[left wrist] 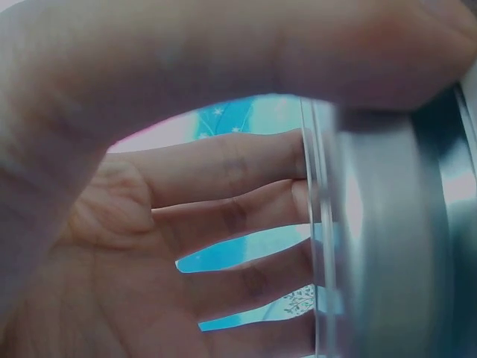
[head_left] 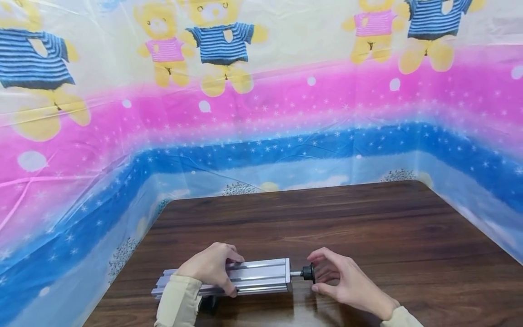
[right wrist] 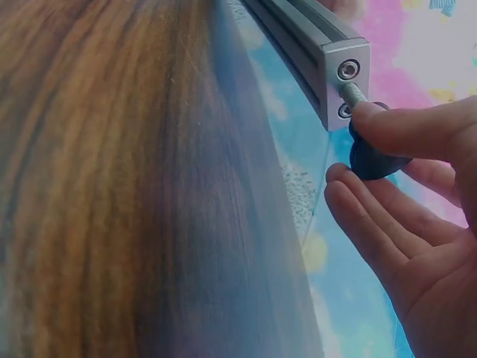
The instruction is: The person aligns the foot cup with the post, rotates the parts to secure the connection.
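A silver aluminium extrusion profile (head_left: 261, 274) lies lengthwise near the front of the table. My left hand (head_left: 212, 268) grips it from above, thumb on the near side and fingers over the far side. In the left wrist view, the fingers (left wrist: 231, 168) reach across to the blurred metal profile (left wrist: 387, 239). A threaded rod (head_left: 296, 274) sticks out of the profile's right end plate (right wrist: 350, 56) and carries a black knob (head_left: 308, 273). My right hand (head_left: 347, 281) pinches this knob (right wrist: 373, 156) between thumb and index finger, with the other fingers spread below in the right wrist view.
Beneath the profile's left part, a dark round piece (head_left: 208, 303) shows beside the left sleeve. The dark wooden table (head_left: 327, 218) has rounded back corners. A curtain (head_left: 286, 109) printed with bears hangs around its back and sides.
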A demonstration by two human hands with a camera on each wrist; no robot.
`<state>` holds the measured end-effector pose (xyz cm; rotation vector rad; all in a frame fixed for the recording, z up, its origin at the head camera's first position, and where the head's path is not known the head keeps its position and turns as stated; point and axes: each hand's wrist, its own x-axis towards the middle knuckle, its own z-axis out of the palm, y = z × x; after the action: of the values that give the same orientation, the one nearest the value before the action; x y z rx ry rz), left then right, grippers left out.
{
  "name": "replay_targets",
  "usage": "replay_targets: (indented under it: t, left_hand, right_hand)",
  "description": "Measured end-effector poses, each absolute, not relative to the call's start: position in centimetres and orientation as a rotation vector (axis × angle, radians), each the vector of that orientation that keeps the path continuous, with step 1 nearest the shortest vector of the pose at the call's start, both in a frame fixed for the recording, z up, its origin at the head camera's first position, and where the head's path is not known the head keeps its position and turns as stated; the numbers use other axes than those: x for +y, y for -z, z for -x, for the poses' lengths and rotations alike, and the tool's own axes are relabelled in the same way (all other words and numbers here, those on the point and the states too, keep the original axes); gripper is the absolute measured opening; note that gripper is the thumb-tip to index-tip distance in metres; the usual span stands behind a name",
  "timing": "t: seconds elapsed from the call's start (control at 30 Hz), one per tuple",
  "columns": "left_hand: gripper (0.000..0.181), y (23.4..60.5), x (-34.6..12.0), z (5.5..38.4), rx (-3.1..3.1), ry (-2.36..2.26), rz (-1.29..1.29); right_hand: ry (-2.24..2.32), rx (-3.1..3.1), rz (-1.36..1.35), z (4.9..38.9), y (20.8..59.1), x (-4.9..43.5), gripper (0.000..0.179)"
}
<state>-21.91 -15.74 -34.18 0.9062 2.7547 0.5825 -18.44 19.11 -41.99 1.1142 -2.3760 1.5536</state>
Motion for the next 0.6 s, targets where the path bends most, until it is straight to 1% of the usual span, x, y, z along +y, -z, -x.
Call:
replay_targets:
  t: [0.1,0.23,0.37,0.6]
  left_hand:
    - [0.061,34.21,-15.95,21.82,2.761,-0.582,-0.913]
    - [0.061,34.33,-15.95,21.80,2.763,-0.583,-0.930]
    - [0.060,34.40,-15.89,21.84,2.766,-0.582,-0.932]
    - [0.061,34.31,-15.65,21.88,2.776,-0.569,-0.905]
  right_hand:
    - [-1.515,-2.393,-1.097,18.51,41.81,18.86,0.039]
    - [-1.489,-2.475,-1.041,18.42,41.70,18.91,0.033]
    - [-1.472,-2.549,-0.994,18.38,41.63,19.07,0.031]
    - [-1.560,-2.590,-0.980,18.59,41.59,19.34,0.034]
